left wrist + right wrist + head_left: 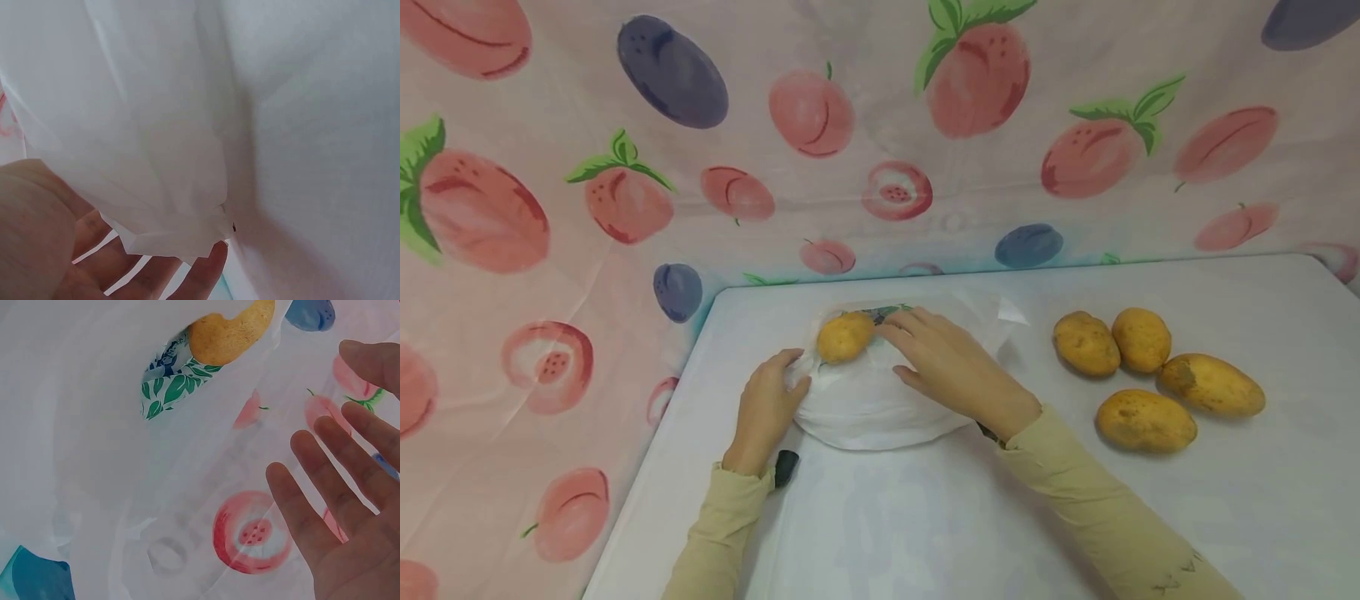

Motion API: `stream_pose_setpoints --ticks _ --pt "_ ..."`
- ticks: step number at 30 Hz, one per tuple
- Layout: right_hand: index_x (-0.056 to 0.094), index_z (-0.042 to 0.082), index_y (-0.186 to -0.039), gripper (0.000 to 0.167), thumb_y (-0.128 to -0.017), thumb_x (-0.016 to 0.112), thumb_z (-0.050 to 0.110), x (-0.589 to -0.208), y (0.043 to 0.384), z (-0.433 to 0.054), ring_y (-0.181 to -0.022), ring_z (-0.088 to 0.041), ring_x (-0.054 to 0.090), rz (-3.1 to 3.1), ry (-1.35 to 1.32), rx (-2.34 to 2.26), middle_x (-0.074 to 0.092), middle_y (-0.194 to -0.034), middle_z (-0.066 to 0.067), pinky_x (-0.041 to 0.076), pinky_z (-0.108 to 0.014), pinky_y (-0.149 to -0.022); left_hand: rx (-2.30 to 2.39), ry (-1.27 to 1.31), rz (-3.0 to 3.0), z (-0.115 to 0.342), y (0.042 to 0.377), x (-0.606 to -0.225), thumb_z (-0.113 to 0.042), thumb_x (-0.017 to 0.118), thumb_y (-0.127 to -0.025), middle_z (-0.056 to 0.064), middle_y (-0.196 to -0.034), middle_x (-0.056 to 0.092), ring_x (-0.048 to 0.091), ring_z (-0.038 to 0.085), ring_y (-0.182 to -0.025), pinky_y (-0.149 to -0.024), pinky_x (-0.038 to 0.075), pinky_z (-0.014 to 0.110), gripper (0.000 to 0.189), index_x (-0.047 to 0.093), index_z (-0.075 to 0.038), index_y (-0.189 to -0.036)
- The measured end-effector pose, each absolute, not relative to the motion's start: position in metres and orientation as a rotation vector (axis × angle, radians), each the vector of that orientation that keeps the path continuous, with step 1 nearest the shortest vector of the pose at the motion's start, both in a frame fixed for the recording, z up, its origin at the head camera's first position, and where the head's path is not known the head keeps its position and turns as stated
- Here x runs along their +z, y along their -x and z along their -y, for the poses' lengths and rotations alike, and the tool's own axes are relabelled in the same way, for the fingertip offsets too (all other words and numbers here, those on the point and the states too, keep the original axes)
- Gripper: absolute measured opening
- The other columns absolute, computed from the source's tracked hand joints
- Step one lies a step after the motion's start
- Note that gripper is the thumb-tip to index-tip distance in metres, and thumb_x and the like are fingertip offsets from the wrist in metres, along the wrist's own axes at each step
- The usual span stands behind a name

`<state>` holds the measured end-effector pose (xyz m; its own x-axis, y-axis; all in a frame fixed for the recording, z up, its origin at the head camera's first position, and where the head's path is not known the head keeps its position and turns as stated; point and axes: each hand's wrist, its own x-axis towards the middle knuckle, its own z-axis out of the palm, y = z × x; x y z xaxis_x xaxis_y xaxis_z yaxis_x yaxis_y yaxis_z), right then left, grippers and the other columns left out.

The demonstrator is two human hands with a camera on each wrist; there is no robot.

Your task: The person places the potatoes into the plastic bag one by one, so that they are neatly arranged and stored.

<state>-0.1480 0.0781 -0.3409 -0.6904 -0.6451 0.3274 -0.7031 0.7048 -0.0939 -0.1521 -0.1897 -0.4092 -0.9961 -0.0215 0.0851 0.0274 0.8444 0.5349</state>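
Observation:
A thin white plastic bag (880, 408) lies on the table, its mouth facing the back. My left hand (767, 404) holds the bag's left edge, and in the left wrist view its fingers (150, 275) lie behind the plastic. One yellow potato (846, 337) is at the bag's opening; the bag's edge partly covers it in the right wrist view. Beside it shows something printed with green leaves (172, 390), mostly hidden by the bag. My right hand (951, 362) hovers over the bag just right of the potato, fingers extended and apart, holding nothing.
Several loose potatoes (1142, 421) lie grouped on the white table (910, 533) to the right of the bag. A fruit-printed cloth (850, 183) hangs behind the table and along its left side.

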Motion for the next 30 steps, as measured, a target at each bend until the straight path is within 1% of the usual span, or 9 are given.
stream_pose_setpoints --ticks 6,12,17,30 --pt "0.057 0.007 -0.136 0.058 -0.085 0.080 0.020 -0.340 0.140 -0.086 -0.122 -0.026 0.056 2.658 -1.060 0.315 0.061 -0.131 -0.009 0.050 -0.040 -0.102 -0.860 0.008 2.930 0.190 0.152 -0.408 -0.013 0.070 -0.091 0.018 -0.135 0.061 0.055 0.039 -0.125 -0.102 0.045 0.056 0.045 0.059 -0.006 -0.134" --pt "0.058 0.005 -0.133 0.054 -0.085 0.079 0.020 -0.340 0.130 -0.097 -0.122 -0.026 0.056 2.664 -1.047 0.352 0.061 -0.130 -0.009 0.049 -0.041 -0.103 -0.848 0.007 2.938 0.190 0.151 -0.409 -0.013 0.070 -0.091 0.019 -0.136 0.060 0.055 0.039 -0.126 -0.103 0.044 0.055 0.045 0.059 -0.005 -0.134" --pt "0.059 0.005 -0.132 0.054 -0.085 0.080 0.022 -0.342 0.124 -0.105 -0.121 -0.026 0.057 2.697 -1.019 0.318 0.061 -0.130 -0.009 0.049 -0.041 -0.103 -0.842 0.008 2.937 0.190 0.151 -0.409 -0.013 0.070 -0.091 0.019 -0.136 0.060 0.055 0.039 -0.126 -0.103 0.044 0.055 0.045 0.058 -0.004 -0.134" --pt "0.059 0.005 -0.130 0.054 -0.084 0.081 0.022 -0.346 0.108 -0.126 -0.117 -0.027 0.058 2.667 -1.011 0.230 0.062 -0.127 -0.009 0.052 -0.044 -0.098 -0.829 0.014 2.933 0.188 0.151 -0.409 -0.013 0.070 -0.091 0.019 -0.136 0.060 0.055 0.039 -0.127 -0.103 0.045 0.055 0.045 0.059 -0.005 -0.134"
